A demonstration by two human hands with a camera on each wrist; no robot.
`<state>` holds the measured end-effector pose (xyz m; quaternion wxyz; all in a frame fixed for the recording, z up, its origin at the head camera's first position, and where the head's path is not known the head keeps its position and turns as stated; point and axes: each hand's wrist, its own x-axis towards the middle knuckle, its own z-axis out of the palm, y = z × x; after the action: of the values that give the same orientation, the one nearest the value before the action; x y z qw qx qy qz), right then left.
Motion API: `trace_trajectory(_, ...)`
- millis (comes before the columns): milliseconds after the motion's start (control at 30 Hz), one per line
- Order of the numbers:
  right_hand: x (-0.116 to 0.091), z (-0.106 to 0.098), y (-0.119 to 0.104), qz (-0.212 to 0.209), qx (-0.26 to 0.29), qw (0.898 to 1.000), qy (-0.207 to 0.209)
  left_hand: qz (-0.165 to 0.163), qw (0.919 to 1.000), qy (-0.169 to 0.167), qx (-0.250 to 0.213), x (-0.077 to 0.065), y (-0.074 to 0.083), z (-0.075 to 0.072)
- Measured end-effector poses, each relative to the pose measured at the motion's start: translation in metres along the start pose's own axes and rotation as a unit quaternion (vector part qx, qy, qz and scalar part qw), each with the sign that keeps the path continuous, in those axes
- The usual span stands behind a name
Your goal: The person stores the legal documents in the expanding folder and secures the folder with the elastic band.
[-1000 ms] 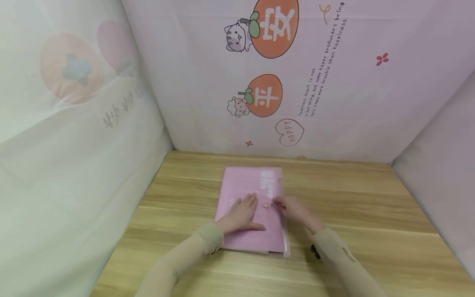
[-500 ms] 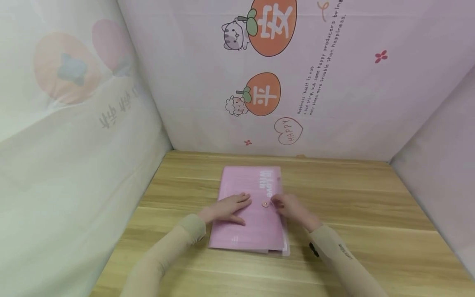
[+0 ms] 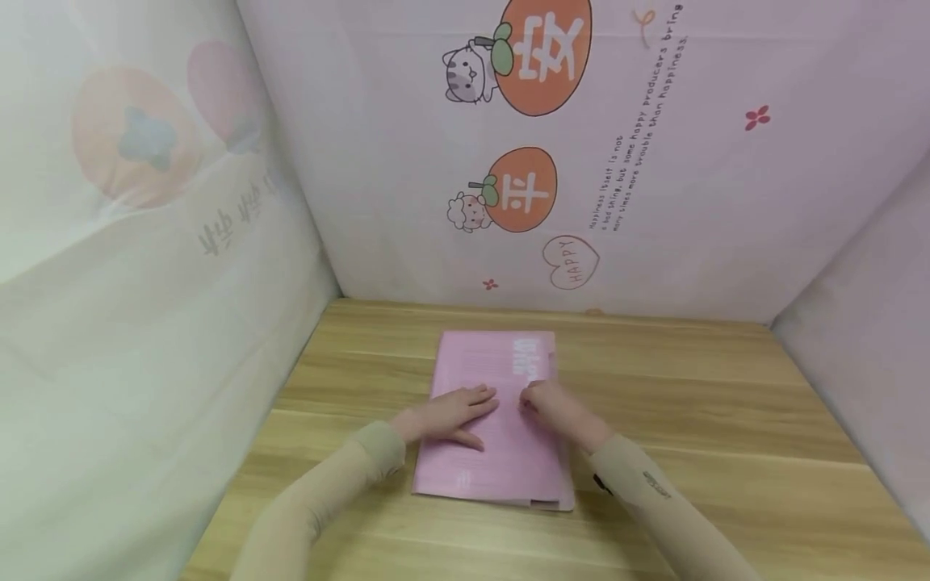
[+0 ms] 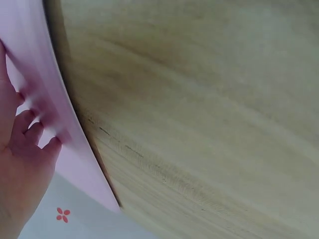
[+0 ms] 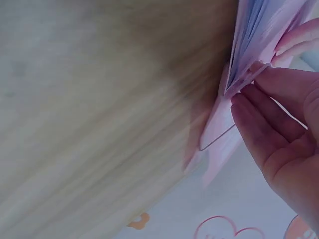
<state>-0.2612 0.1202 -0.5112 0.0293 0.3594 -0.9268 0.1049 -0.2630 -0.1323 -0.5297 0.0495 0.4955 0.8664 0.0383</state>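
A pink expanding file folder with white lettering lies on the wooden table, its sheets or pockets showing at the side in the right wrist view. My left hand rests flat on the cover, fingers spread; in the left wrist view its fingertips touch the pink surface near an edge. At the folder's right side, my right hand has its fingers curled over the spot where the round button sits, hiding it. The right wrist view shows thumb and fingers pinching a thin elastic cord stretched along the folder's edge.
The wood-grain table extends around the folder. White printed cloth stands as a wall behind, with further cloth walls at left and right.
My left hand has slid leftward on the cover. My right hand has moved slightly left, from beside the button to over it, covering it. The folder stays in about the same place.
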Motion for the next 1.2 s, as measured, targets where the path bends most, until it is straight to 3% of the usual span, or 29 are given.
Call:
trace_trajectory(233, 0.006, -0.008, -0.015, -0.025, -0.079, 0.996, -0.027, 0.007, 0.9998, 0.002, 0.019, 0.002, 0.005, 0.002)
trace_trajectory(567, 0.014, -0.004, -0.017, -0.067, -0.143, 0.988, -0.002, 0.019, 0.9996, 0.02, 0.008, -0.003, 0.004, 0.004)
trace_trajectory(667, 0.018, -0.005, -0.015, -0.071, -0.144, 0.987, -0.001, 0.013, 0.9997, 0.018, -0.005, -0.002, 0.004, 0.004)
trace_trajectory(867, 0.014, -0.009, -0.011, -0.038, -0.135, 0.99, -0.029, 0.011, 0.9999, 0.003, -0.013, 0.006, 0.005, 0.007)
trace_trajectory(1200, -0.001, -0.005, 0.007, 0.018, -0.052, 0.998, -0.018, -0.018, 0.999, -0.016, -0.038, 0.009, 0.004, 0.005)
